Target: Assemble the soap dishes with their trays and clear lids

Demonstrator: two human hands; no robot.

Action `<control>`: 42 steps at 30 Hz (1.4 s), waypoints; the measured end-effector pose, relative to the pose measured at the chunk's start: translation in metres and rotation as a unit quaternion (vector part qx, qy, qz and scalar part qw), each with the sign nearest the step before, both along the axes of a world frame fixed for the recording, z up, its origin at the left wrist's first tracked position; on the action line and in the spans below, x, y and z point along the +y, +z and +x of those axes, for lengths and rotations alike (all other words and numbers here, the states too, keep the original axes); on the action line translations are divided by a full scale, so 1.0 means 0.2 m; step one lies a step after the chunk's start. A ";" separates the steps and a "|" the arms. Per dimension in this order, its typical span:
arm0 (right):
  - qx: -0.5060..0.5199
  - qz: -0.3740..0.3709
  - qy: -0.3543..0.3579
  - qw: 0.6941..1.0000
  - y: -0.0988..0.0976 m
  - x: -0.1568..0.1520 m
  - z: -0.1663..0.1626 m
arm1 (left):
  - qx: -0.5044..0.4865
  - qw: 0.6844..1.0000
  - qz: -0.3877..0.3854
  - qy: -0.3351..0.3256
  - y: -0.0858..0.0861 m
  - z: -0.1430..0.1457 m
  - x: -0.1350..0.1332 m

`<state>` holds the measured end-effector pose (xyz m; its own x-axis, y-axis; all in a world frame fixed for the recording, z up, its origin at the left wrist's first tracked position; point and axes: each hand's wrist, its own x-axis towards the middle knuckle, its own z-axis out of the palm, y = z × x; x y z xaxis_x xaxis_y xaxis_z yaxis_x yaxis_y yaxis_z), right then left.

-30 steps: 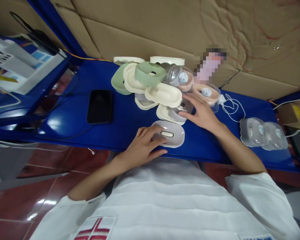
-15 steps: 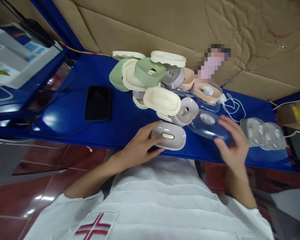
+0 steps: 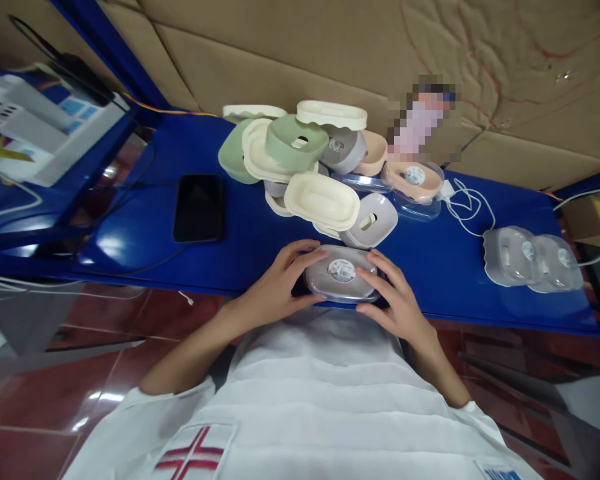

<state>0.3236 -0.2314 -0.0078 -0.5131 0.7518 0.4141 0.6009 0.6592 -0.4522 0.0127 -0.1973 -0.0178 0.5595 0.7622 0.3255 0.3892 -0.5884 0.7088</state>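
Note:
A grey soap dish (image 3: 320,277) lies at the table's front edge, covered by a clear plastic lid (image 3: 363,291) with a round white label. My left hand (image 3: 285,280) grips its left end, fingers at the back and thumb at the front. At the right end, my right hand (image 3: 397,300) holds the lid with its fingers over the rim and its thumb in front. Just behind lies another grey soap dish (image 3: 380,223) with a slot in it. Next to that one rests a cream tray (image 3: 323,200).
Green dishes (image 3: 297,143), cream trays and a peach dish with a clear lid (image 3: 415,180) are heaped at the back. Two lidded grey dishes (image 3: 513,257) stand at right, near a white cable (image 3: 473,207). A black phone (image 3: 199,208) lies at left on the blue table (image 3: 260,260).
My right hand has brought the clear lid leftward and down over the grey soap dish. My left hand has stayed at the dish's left end.

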 end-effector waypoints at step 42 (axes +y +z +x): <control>-0.052 0.000 -0.012 0.999 -0.01 -0.03 0.00 | 0.014 0.998 -0.042 -0.033 0.02 -0.01 0.03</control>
<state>0.3242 -0.2366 -0.0108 -0.5347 0.7649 0.3593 0.6599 0.6435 -0.3878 0.0107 -0.1920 -0.0148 0.6170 0.7477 0.2456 0.3717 -0.5520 0.7465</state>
